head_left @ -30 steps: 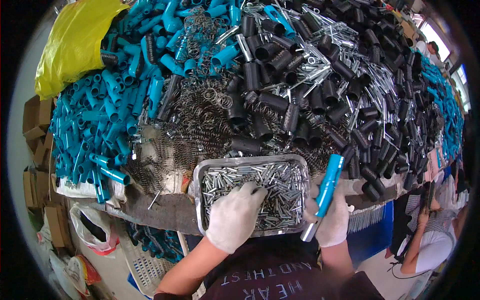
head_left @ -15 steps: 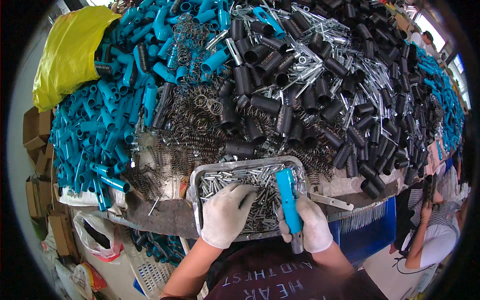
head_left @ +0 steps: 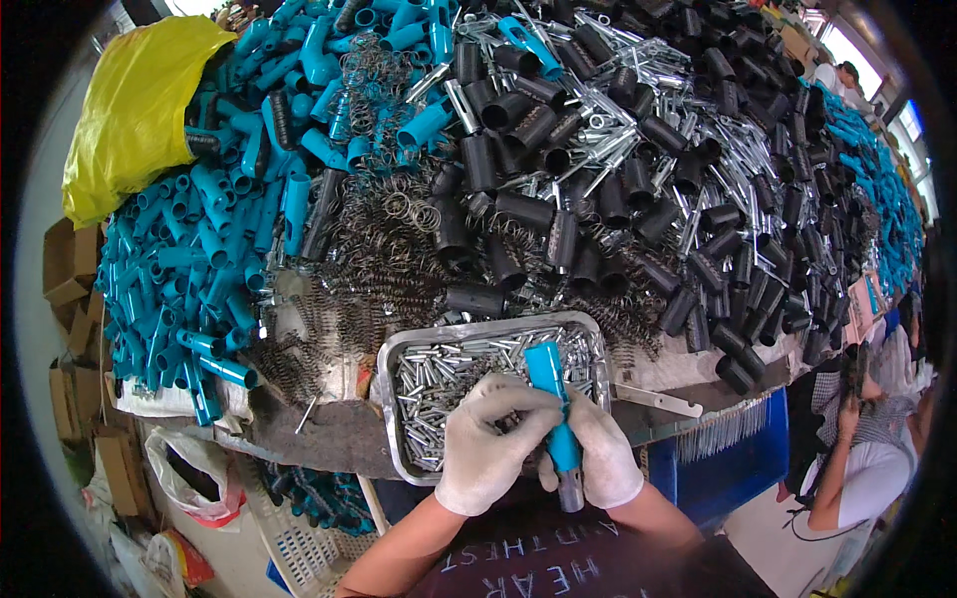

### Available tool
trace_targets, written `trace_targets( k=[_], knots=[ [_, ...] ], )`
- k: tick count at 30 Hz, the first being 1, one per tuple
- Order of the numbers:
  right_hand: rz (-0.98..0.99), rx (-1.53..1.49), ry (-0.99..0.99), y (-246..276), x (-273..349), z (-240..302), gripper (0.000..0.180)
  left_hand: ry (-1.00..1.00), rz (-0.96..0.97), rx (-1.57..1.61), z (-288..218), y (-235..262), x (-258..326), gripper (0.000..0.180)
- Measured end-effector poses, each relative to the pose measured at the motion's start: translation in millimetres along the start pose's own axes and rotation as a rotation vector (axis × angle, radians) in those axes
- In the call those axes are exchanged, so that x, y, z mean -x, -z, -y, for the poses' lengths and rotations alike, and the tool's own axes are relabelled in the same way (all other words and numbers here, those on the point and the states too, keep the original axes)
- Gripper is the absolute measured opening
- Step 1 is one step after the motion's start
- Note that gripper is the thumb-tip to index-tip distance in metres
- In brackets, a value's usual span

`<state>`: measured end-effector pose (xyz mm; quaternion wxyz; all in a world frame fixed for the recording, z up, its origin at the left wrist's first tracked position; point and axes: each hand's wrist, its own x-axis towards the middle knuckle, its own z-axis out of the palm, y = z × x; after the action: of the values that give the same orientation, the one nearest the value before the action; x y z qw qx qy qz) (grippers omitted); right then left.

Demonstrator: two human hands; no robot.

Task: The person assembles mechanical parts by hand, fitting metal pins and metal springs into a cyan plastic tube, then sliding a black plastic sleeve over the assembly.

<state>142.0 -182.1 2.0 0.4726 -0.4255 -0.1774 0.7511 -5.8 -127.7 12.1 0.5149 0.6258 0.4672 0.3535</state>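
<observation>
Both my hands wear white gloves over a metal tray (head_left: 391, 361) full of small silver pins. My right hand (head_left: 601, 460) grips a blue plastic tube (head_left: 551, 388) with a metal end sticking out below the fist. My left hand (head_left: 490, 443) is curled at the side of the tube, its fingertips touching it; whether it pinches a pin I cannot tell. The tube stands nearly upright, tilted slightly left at the top.
The table is heaped with blue tubes (head_left: 204, 259), black tubes (head_left: 618, 199), dark coil springs (head_left: 384, 229) and silver metal parts. A yellow bag (head_left: 135, 110) lies at the far left. Cardboard boxes (head_left: 65, 269) stand on the left floor. A seated person (head_left: 857, 448) is at the right.
My right hand brought the blue tube from the tray's right edge in over the tray, toward my left hand. My left hand moved right and closed against the tube.
</observation>
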Motion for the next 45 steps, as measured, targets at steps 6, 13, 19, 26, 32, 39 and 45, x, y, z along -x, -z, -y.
trace_targets(
  k=[6,13,19,26,32,39,45],
  knots=[
    [0.010,0.199,0.112,-7,5,4,0.048,0.320,0.000,0.306,-10,-1,-1,0.014],
    [-0.129,0.114,0.133,8,1,6,0.049,-0.344,0.043,-0.801,4,23,-15,0.007],
    [-0.022,-0.027,0.112,7,-2,7,0.052,-0.303,0.027,-0.983,21,19,-15,0.006],
    [-0.057,-0.182,0.008,11,-3,6,0.052,-0.303,-0.070,-0.829,11,24,-16,0.009],
    [0.006,-0.398,-0.263,14,0,1,0.045,0.304,0.113,0.056,-16,17,-11,0.012],
    [0.044,-0.219,-0.123,8,2,2,0.042,0.539,0.148,0.580,-10,2,-5,0.016],
    [0.040,-0.515,-0.244,12,8,-12,0.048,0.480,0.183,0.702,6,-13,0,0.019]
  ],
)
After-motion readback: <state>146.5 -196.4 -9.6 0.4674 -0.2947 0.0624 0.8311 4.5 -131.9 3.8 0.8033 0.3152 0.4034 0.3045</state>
